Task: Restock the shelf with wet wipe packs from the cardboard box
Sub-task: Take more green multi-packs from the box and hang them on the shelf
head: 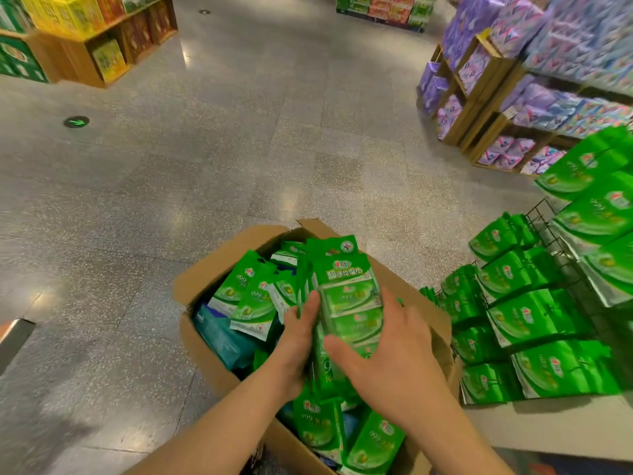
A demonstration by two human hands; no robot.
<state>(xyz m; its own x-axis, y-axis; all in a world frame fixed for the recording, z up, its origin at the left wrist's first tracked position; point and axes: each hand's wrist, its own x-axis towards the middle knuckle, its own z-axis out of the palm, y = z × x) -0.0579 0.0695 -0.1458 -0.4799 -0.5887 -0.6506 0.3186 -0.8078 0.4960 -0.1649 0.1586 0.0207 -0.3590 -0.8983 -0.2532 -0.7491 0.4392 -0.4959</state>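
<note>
Two bare forearms enter from the lower edge of the frame, uncovered from elbow to wrist, with no sleeve, cuff or glove on either. The left hand shows no ring, and its wrist carries no watch or band. The right hand is likewise unadorned, with short, unpainted nails visible on the thumb and fingers. Nothing is worn on either arm as far as the frame reaches.

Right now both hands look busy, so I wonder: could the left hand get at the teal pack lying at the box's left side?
Probably yes: the teal pack lies uncovered beside the left hand, though that hand grips green packs.
</note>
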